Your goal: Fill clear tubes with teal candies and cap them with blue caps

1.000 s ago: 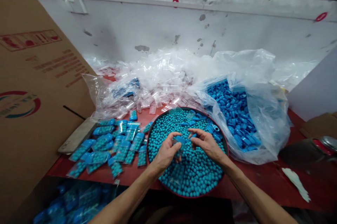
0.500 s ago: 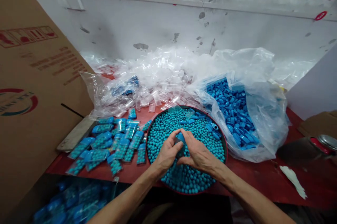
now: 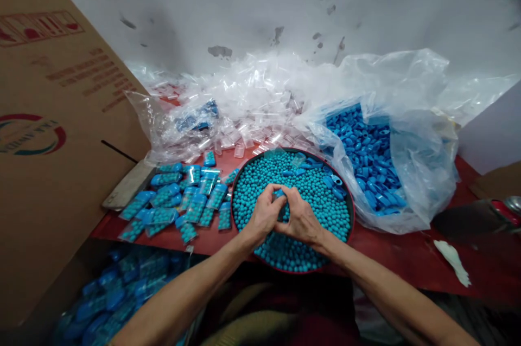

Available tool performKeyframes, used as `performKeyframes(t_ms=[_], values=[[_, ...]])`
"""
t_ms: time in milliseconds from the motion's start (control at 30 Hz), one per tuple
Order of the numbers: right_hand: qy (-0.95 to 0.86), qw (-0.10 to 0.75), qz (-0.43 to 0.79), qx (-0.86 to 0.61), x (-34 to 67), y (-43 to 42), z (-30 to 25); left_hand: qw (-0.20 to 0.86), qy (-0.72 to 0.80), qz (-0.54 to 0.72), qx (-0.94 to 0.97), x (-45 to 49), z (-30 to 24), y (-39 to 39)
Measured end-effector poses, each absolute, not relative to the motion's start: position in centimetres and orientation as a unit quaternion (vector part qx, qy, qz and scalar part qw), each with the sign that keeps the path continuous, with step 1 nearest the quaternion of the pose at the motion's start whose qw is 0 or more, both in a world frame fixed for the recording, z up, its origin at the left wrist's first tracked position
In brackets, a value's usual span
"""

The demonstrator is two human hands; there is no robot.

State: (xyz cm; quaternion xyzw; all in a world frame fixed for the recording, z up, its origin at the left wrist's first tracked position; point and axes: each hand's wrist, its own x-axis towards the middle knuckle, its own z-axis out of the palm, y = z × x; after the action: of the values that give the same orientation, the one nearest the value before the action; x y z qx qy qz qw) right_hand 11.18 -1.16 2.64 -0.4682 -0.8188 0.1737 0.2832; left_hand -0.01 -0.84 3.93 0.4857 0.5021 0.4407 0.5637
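We find bare table [image 3: 407, 254] only right of the tray [image 3: 352, 221], in front of the cap bag [image 3: 366, 161]. Leftward, filled vials [image 3: 179, 202] lie against the tray, and the box [image 3: 52, 134] walls us in. Behind, clear vials [image 3: 252, 102] heap up to the wall [image 3: 244, 15]. Above the tray the way is open.

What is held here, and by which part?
A small blue-capped vial, pinched at its cap end between left hand and right hand; its body is hidden.

Red print and a logo on the cardboard box [image 3: 49, 172]; nothing legible.
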Motion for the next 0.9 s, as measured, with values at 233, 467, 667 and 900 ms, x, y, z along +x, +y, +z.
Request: performKeyframes(t_ms=[233, 467, 667, 900], values=[[-0.872, 0.16, 0.248, -0.39, 13.5, -1.0, 4.7, 0.481, 0.539, 0.475, 0.503, -6.8, 4.3, 1.1], [-0.94, 0.009, 0.207, -0.271, 13.2, -4.1, 4.7, 0.025, 0.69, 0.34, 0.638, -13.0, 3.5, 0.9], [-0.922, 0.051, 0.262, -0.282, 12.9, -3.9, 2.9, 0.099, 0.587, 0.283, 0.752, -8.9, 2.9, -1.9], [-0.799, 0.179, 0.374, -0.435, 15.6, -1.5, 1.9, 0.174, 0.542, 0.206, 0.796, -6.3, 3.5, -2.8]])
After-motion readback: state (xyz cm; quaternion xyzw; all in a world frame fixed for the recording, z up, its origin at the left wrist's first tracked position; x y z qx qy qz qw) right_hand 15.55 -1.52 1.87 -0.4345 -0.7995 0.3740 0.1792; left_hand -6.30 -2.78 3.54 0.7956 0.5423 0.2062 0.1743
